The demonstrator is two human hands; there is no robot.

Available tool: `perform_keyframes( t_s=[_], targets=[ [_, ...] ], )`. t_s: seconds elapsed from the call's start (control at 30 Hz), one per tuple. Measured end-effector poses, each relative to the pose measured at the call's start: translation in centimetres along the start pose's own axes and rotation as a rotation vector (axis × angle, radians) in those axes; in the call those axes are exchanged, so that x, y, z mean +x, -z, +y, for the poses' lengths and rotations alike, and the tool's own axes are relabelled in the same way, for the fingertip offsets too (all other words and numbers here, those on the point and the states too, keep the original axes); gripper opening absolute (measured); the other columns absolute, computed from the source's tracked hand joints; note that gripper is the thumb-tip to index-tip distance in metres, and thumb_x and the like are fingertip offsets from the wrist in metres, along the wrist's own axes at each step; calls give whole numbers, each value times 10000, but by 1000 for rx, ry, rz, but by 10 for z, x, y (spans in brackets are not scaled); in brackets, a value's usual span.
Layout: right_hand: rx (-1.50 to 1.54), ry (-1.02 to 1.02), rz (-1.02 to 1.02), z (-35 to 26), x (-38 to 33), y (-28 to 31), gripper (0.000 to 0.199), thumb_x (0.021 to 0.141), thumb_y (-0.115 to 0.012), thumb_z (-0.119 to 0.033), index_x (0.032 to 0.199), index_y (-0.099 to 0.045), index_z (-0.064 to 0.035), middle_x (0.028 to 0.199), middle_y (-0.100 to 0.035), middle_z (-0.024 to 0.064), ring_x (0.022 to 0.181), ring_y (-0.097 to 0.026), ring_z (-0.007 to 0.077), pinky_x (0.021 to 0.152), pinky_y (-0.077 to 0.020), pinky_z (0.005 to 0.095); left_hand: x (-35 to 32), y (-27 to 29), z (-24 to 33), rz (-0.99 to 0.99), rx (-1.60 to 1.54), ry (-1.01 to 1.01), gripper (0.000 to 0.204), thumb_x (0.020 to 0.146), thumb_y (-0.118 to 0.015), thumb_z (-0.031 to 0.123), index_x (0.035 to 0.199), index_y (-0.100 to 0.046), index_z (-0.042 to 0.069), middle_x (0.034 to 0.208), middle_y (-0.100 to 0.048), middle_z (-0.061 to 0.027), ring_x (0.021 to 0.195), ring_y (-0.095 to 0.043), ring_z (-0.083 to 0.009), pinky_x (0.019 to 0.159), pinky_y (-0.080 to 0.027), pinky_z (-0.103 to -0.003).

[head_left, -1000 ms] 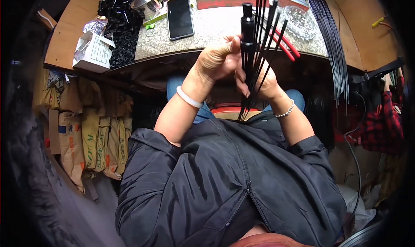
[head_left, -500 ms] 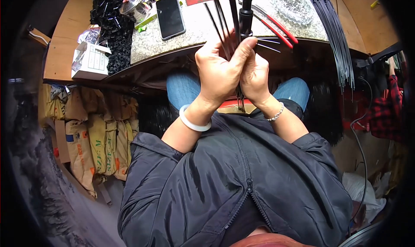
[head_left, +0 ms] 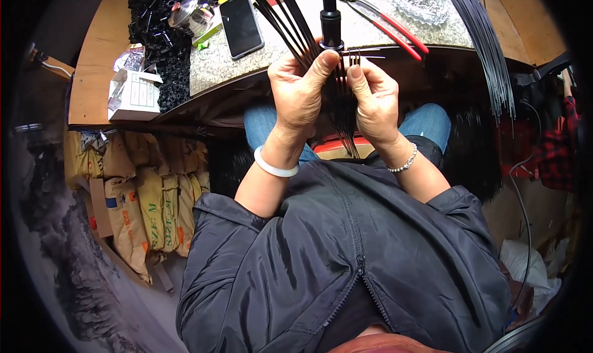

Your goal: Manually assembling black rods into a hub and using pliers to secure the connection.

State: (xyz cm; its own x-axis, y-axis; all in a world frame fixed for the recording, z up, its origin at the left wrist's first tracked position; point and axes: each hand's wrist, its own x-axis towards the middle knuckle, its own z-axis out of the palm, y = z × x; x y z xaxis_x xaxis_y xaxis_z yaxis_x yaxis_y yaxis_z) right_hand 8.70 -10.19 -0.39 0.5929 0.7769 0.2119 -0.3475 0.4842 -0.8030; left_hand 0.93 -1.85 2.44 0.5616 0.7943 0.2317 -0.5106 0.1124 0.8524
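Observation:
My left hand (head_left: 298, 93) is closed around a bundle of thin black rods (head_left: 289, 22), which fan out up and to the left above its fingers. A stepped black plastic tube (head_left: 331, 24) with a flanged base stands upright by the left thumb and looks held there. More thin rods hang down between the hands toward my lap. With thumb and fingertips together, my right hand (head_left: 377, 100) pinches a few short rod ends beside the tube's base. The exact join of rods and tube is hidden by the fingers.
Red-handled pliers (head_left: 395, 33) lie on the speckled tabletop (head_left: 210, 75), near a glass dish (head_left: 421, 4). A phone (head_left: 241, 24) and a heap of black parts (head_left: 173, 50) are to the left. Long rods (head_left: 491, 56) overhang the right edge. A white box (head_left: 134, 96) stands far left.
My hands have moved apart, the left one shifting left with the tube and rods. The rods now spread wider, and the right fingers show pinching rod ends.

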Motion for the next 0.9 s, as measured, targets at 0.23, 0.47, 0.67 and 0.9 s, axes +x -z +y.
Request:
perform_keyframes(
  t_s=[0.23,0.47,0.67,0.9],
  targets=[
    [-3,28,49,-3,4,-9,167,868,-635,-108,965,-627,28,846,-627,7,747,-543,38,691,-449,182,-3,0,2,15,35,-32,258,820,-690,128,1023,-618,-14,869,-663,-69,750,-615,-111,690,-497,-231],
    [69,-12,4,-2,7,-8,153,863,-641,-109,940,-632,22,847,-640,17,734,-551,35,667,-455,176,-2,-4,0,21,35,-71,254,816,-696,110,1029,-634,-14,848,-660,-21,728,-589,-69,668,-479,-196],
    [54,-144,-43,2,15,-1,177,872,-642,-188,903,-642,-13,733,-601,-35,620,-490,1,556,-393,154,-3,-2,0,28,-22,-57,243,820,-691,104,1029,-637,-8,860,-658,-22,746,-586,-71,684,-473,-198],
    [25,-190,-61,3,16,4,129,882,-617,-136,936,-588,-23,865,-622,14,774,-555,51,709,-442,183,-1,-2,2,-7,18,-45,238,816,-699,105,1017,-634,-4,856,-650,-15,734,-565,-56,668,-454,-184]
  ],
)
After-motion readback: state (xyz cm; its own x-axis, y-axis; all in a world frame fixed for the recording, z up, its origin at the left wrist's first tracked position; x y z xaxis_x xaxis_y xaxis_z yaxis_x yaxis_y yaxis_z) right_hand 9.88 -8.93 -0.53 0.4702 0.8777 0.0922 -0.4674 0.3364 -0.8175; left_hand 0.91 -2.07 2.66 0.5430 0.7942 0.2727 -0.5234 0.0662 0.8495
